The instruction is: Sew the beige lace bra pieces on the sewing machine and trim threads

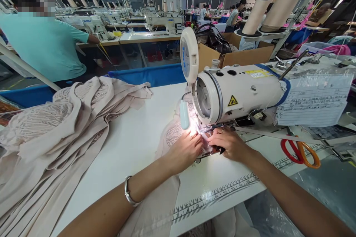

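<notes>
A pale pink lace fabric piece [171, 135] lies under the head of a white sewing machine [239, 89] and hangs over the table's front edge. My left hand [186, 150] grips it just left of the needle area, fingers bent and close together. On the other side, my right hand [228, 142] pinches the fabric's edge beside the presser foot; its fingertips are partly hidden. A small lamp [184, 114] lights the spot brightly, so the needle is hard to make out. From the right, a narrow beige strip [267, 133] runs toward the machine head.
A heap of pink lace pieces [91, 103] covers the table's left side. Scissors with red and orange handles [308, 153] lie at right, near a printed ruler [219, 194]. Behind the machine stand a carton [244, 55] and thread cones [256, 16]. A co-worker [50, 44] sits at left.
</notes>
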Tool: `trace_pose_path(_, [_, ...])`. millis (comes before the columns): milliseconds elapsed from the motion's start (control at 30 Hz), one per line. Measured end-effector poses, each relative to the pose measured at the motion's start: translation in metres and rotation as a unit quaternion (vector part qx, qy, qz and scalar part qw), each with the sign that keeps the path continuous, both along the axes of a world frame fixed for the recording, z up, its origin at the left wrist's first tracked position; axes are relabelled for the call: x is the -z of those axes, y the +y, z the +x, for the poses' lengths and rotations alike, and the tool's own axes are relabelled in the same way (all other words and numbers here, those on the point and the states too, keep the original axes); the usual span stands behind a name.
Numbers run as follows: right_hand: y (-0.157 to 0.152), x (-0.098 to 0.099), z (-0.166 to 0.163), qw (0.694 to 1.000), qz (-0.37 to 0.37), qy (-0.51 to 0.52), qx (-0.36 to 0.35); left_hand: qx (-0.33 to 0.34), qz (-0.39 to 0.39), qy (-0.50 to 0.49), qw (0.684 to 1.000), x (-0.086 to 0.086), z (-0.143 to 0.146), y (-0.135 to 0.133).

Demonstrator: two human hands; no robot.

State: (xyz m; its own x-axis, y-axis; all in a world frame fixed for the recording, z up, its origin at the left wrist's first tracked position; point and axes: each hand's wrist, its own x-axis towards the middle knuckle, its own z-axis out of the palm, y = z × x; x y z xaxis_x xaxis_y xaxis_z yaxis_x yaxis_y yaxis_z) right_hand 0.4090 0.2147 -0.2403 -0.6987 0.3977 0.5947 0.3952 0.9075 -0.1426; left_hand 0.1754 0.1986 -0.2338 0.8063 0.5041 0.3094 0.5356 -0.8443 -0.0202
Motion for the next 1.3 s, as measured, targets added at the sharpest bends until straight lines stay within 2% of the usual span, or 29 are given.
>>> trace_pose_path(133, [0.0, 0.0, 0.0, 1.0, -0.004, 0.013, -0.005, 0.05, -0.04, 0.032, 0.997, 0.002, 0.003, -0.003])
trace_pose_path(333, [0.0, -0.004, -0.001, 1.0, -0.001, 0.028, -0.009, 0.01, -0.059, 0.05, 0.997, -0.002, 0.0, -0.007])
trace_pose_path(533, [0.0, -0.003, 0.0, 1.0, -0.003, 0.008, 0.009, 0.005, -0.036, 0.019, 0.999, 0.0, -0.002, -0.002])
trace_pose_path(933, [0.001, 0.001, 0.003, 0.998, -0.013, -0.027, 0.053, -0.022, -0.052, -0.019, 0.998, 0.005, -0.012, 0.012])
trace_pose_path(1300, [0.001, 0.003, 0.003, 0.997, -0.031, -0.04, 0.056, -0.06, -0.074, -0.015, 0.995, 0.002, -0.02, 0.024])
